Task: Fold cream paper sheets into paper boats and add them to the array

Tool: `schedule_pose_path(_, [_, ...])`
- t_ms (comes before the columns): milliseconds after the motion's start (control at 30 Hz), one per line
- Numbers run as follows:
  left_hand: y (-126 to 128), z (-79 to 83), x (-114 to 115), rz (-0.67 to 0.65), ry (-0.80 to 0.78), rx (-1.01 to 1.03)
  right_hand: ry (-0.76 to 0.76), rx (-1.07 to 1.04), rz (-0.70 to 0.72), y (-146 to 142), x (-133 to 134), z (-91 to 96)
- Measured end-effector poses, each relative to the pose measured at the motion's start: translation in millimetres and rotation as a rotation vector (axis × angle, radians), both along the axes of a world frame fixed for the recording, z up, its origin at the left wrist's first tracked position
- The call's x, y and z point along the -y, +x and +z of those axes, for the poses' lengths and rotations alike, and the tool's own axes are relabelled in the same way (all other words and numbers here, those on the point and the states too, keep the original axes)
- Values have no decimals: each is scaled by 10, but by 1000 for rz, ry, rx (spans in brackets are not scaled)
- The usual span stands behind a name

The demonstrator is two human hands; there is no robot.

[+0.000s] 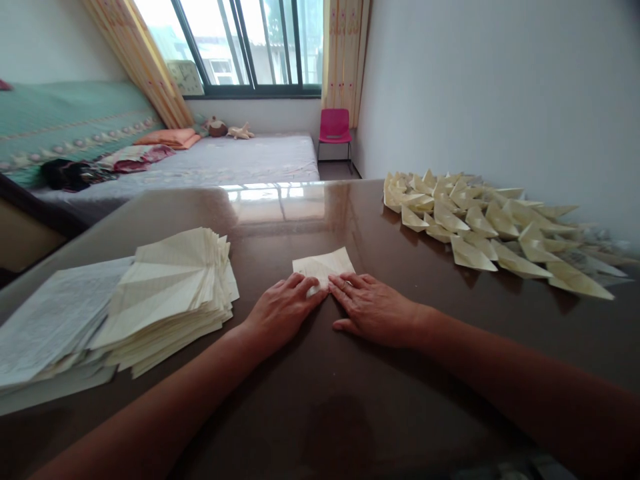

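A small cream folded paper (325,265) lies on the dark glossy table (320,400) in the middle. My left hand (283,310) rests palm down with its fingertips pressing the paper's near left edge. My right hand (373,308) lies flat beside it, fingers stretched out onto the paper's near right edge. The fingertips of both hands nearly meet over the paper. Neither hand grips anything; both press down flat.
A thick stack of creased cream sheets (170,297) sits at the left, overlapping flat printed sheets (45,333). A heap of folded paper shapes (480,223) lies at the right by the wall. Beyond the table are a bed (210,163), a pink chair (335,127) and a window.
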State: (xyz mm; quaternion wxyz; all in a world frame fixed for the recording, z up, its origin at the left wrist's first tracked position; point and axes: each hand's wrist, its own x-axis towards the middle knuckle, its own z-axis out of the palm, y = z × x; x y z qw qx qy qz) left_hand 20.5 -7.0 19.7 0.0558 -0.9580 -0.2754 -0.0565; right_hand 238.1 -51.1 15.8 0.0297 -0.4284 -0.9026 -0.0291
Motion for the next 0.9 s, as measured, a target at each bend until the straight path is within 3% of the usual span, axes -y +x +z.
schedule_pose_path(167, [-33,22,18,-19,7,-11,29,42,-35,37,52,19])
schedule_pose_path(500, [-94,-10,12,49,59,21,-19,222,-224,16,36,314])
schedule_pose_path(767, [-69,-70,-63,59,165,-35,133,43,-239,121,-194,160])
schedule_pose_path(900, [-79,-87,-79,42,186,-16,131,51,-214,152,-228,139])
